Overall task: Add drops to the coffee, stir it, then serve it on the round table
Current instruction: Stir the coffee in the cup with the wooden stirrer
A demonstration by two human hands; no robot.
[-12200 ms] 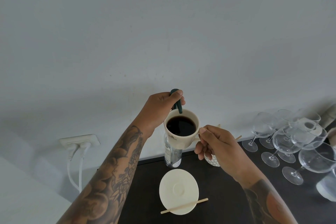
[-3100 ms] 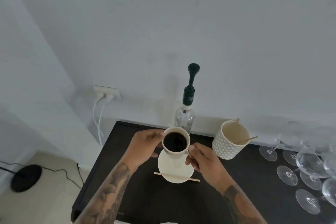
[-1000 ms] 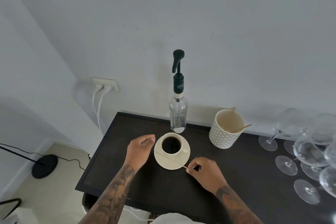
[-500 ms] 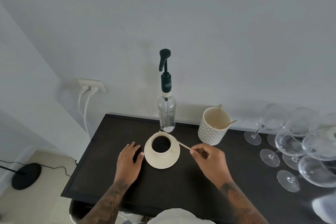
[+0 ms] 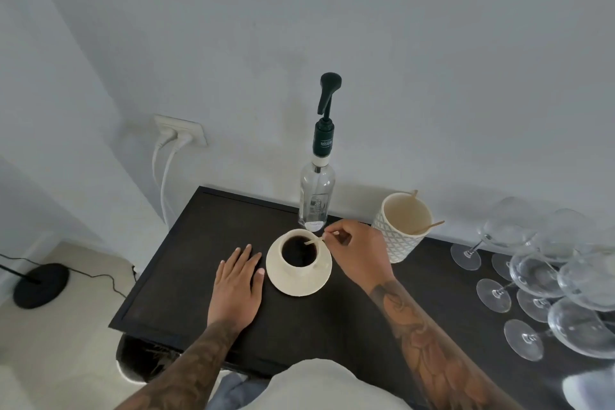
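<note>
A cream cup of black coffee (image 5: 299, 251) stands on a cream saucer (image 5: 293, 286) on the dark table (image 5: 186, 276). My right hand (image 5: 356, 251) pinches a thin wooden stir stick (image 5: 314, 241), whose tip dips into the coffee at the cup's right rim. My left hand (image 5: 238, 285) lies flat on the table, fingers apart, just left of the saucer. A clear glass bottle with a dark green pump top (image 5: 317, 176) stands behind the cup against the wall.
A patterned white holder (image 5: 399, 231) with two wooden sticks stands to the right of the cup. Several upturned stemmed glasses (image 5: 539, 276) crowd the table's right side. A wall socket with white cables (image 5: 178, 135) is at the left, and a black lamp base (image 5: 40, 285) on the floor.
My right hand lifted the stir stick off the saucer and put its tip into the coffee. My left hand let go of the cup and settled flat beside the saucer.
</note>
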